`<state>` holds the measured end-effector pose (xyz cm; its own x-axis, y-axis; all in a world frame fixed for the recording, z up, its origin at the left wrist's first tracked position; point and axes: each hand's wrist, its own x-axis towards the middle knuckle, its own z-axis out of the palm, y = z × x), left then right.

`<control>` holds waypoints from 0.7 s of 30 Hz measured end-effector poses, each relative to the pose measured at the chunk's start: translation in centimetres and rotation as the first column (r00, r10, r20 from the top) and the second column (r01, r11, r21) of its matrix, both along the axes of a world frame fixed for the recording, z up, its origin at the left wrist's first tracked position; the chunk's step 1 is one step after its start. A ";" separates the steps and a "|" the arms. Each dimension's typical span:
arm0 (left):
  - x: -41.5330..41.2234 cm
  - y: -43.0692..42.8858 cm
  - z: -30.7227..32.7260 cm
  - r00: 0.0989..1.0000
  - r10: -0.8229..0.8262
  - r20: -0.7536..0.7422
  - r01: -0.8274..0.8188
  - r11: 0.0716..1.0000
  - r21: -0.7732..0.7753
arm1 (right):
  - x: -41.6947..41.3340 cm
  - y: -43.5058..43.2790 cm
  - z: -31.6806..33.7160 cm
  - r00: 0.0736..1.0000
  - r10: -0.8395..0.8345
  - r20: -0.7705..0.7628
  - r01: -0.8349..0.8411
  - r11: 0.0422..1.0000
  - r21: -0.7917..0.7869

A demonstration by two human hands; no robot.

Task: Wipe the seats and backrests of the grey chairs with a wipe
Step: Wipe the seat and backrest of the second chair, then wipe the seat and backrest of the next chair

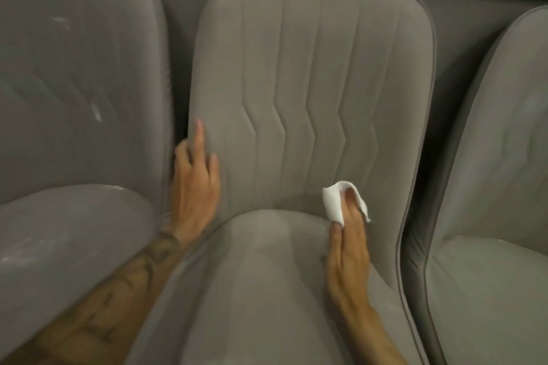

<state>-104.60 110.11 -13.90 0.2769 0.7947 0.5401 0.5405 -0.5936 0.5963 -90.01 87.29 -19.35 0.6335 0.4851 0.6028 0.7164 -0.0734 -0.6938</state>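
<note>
Three grey upholstered chairs stand side by side. The middle chair's backrest (311,68) has stitched zigzag seams, and its seat (261,290) fills the lower centre. My right hand (348,249) is shut on a folded white wipe (335,201), held at the crease where seat meets backrest, right of centre. My left hand (194,184) rests with fingers apart on the left edge of the middle backrest, its index finger pointing up. It holds nothing.
The left chair (74,83) shows white smears on its backrest and seat. Only part of the right chair (498,187) is in view. Narrow dark gaps separate the chairs. A grey surface runs behind the backrests.
</note>
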 end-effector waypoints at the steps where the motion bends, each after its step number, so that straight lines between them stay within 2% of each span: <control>1: -1.2 -1.8 -1.4 0.996 0.017 -0.085 -0.017 1.000 0.004 | -0.9 0.3 0.3 0.999 0.044 -0.021 -0.044 0.999 0.004; 4: -4.6 -6.9 -4.8 0.947 0.012 -0.322 -0.011 1.000 0.006 | -2.9 0.5 1.2 0.983 0.183 -0.034 -0.184 0.982 -0.039; 6: -6.4 -9.9 -6.0 0.907 -0.048 -0.419 0.029 0.998 -0.050 | -3.9 0.4 1.5 0.964 0.262 -0.042 -0.265 0.960 -0.087; 10: -10.4 -14.0 -7.0 0.865 -0.080 -0.495 0.007 0.989 -0.147 | -6.6 -0.3 2.4 0.934 0.350 -0.065 -0.356 0.923 -0.148; 17: -23.0 -17.3 -6.9 0.797 0.150 -0.585 -0.166 0.986 0.028 | -14.1 -1.0 4.6 0.876 0.482 -0.022 -0.478 0.859 -0.184; 21: -29.2 -18.0 -7.2 0.749 0.181 -0.637 -0.203 0.978 0.040 | -19.5 -0.3 4.4 0.860 0.504 -0.082 -0.509 0.835 -0.210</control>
<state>-133.75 92.14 -21.06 0.3864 0.8817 0.2706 0.9016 -0.4230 0.0909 -109.52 87.02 -14.93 0.2748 0.8582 0.4336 0.6796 0.1457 -0.7190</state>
